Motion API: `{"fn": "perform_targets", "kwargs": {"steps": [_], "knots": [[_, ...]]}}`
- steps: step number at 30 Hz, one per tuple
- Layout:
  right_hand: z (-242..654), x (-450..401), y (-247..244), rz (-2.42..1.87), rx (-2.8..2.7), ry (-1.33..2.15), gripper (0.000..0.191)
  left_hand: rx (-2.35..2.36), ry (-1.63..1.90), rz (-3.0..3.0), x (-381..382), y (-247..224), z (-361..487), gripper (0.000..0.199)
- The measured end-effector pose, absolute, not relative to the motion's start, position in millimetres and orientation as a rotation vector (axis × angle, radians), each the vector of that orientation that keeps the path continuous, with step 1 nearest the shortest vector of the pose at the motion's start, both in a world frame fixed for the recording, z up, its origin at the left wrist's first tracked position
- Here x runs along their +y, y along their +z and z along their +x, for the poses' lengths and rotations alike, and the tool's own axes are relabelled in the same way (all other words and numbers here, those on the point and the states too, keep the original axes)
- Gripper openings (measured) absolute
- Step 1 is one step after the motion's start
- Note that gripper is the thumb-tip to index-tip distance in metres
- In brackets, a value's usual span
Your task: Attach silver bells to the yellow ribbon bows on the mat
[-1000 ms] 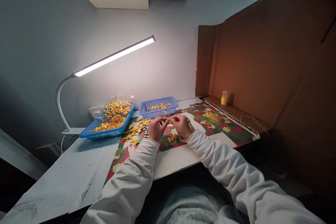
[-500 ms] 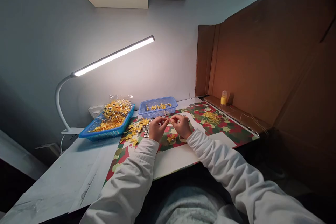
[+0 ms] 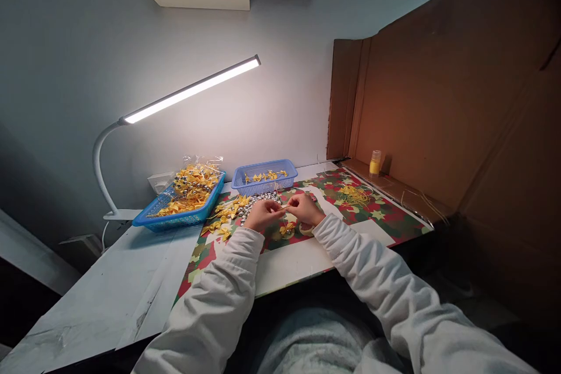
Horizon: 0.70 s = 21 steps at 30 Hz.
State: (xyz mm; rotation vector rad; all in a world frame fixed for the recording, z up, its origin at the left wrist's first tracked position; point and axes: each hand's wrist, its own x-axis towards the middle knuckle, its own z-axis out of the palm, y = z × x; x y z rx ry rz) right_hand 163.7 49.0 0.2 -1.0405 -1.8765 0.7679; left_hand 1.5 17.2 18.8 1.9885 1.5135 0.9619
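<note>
My left hand (image 3: 263,214) and my right hand (image 3: 305,209) meet over the patterned mat, fingertips pinched on a thin yellow cord (image 3: 284,207) stretched between them. Just below the fingers is a yellow bow (image 3: 287,228) with what looks like a silver bell; whether it hangs from the cord or lies on the mat I cannot tell. Behind my left hand lies a pile of silver bells (image 3: 262,201), partly hidden by the fingers. Several loose yellow bows (image 3: 224,217) are spread to the left of that pile.
A blue basket (image 3: 175,223) heaped with yellow bows and bells stands at left, under a lit desk lamp (image 3: 193,90). Behind my hands is a shallower blue basket (image 3: 263,188) with some bows. Yellow cords (image 3: 354,194) and a yellow-filled bottle (image 3: 375,162) are at right, near a cardboard wall (image 3: 421,99).
Both hands have sunk slightly, and the left has turned with its back more to the camera. The fingertips still pinch the cord. The view has shifted a little.
</note>
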Motion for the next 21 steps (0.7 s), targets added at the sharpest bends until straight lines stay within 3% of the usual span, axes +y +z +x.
{"fn": "perform_targets", "kwargs": {"steps": [5, 11, 21], "knots": [[172, 52, -1, -1.145, -2.018, 1.133, 0.015, 1.578, 0.527, 2.017, 11, 19, -2, 0.025], [178, 44, 9, -1.181, -2.058, 1.369, 0.009, 1.583, 0.501, 2.011, 7, 20, 3, 0.016], [179, 42, 7, -1.22, -2.233, 1.149, 0.012, 1.553, 0.446, 1.98, 5, 21, 7, 0.013]]}}
